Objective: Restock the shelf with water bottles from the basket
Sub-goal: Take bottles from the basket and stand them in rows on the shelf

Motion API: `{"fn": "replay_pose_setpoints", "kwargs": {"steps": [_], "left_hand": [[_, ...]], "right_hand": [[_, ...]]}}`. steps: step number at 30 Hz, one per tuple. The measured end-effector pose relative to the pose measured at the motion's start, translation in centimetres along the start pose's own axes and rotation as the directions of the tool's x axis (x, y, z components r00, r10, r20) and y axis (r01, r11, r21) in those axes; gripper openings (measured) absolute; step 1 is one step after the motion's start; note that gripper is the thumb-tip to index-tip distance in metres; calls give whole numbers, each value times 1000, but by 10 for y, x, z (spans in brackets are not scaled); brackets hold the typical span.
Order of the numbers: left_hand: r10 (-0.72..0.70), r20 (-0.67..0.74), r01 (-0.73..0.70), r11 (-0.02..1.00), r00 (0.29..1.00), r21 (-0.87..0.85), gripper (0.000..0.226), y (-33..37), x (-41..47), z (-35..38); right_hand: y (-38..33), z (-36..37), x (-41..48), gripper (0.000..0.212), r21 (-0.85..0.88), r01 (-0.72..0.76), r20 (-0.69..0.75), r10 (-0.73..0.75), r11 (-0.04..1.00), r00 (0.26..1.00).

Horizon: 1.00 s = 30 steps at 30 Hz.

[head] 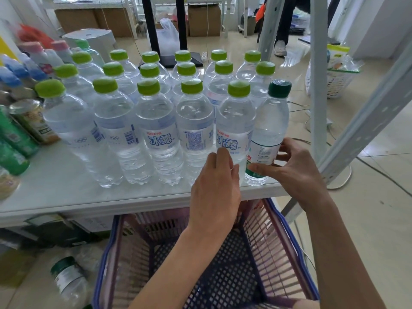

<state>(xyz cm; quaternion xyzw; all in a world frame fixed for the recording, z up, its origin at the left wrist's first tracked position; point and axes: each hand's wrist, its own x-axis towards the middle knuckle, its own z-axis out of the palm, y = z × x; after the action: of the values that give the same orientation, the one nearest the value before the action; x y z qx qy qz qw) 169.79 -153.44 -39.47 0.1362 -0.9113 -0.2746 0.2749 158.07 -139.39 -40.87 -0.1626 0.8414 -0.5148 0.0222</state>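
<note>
Several clear water bottles with light green caps stand in rows on the white shelf. At the right end of the front row stands a dark-green-capped bottle near the shelf's edge. My right hand pinches its lower label between thumb and fingers. My left hand rests with curled fingers against the base of the neighbouring green-capped bottle. Below the shelf sits the purple mesh basket; I see no bottles in it.
Cans and coloured bottles crowd the shelf's left end. A dark-capped bottle lies on the floor left of the basket. A slanted metal shelf post rises at right. A white basket and a person's leg stand farther back.
</note>
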Motion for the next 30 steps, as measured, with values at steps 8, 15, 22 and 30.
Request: {"fn": "replay_pose_setpoints", "kwargs": {"steps": [8, 15, 22, 30], "left_hand": [[-104, 86, 97, 992, 991, 75, 40, -7, 1, 10], [-195, 218, 159, 972, 956, 170, 59, -18, -4, 25], [-199, 167, 179, 975, 966, 129, 53, -23, -2, 29], [-192, 156, 175, 978, 969, 113, 51, -26, -1, 33]], "right_hand": [[-2, 2, -3, 88, 20, 14, -25, -14, 1000, 1000], [0, 3, -2, 80, 21, 16, -32, -15, 1000, 999], [-5, 8, -2, 77, 24, 29, -44, -28, 999, 999], [-8, 9, -3, 78, -2, 31, -59, -32, 1000, 998]]}}
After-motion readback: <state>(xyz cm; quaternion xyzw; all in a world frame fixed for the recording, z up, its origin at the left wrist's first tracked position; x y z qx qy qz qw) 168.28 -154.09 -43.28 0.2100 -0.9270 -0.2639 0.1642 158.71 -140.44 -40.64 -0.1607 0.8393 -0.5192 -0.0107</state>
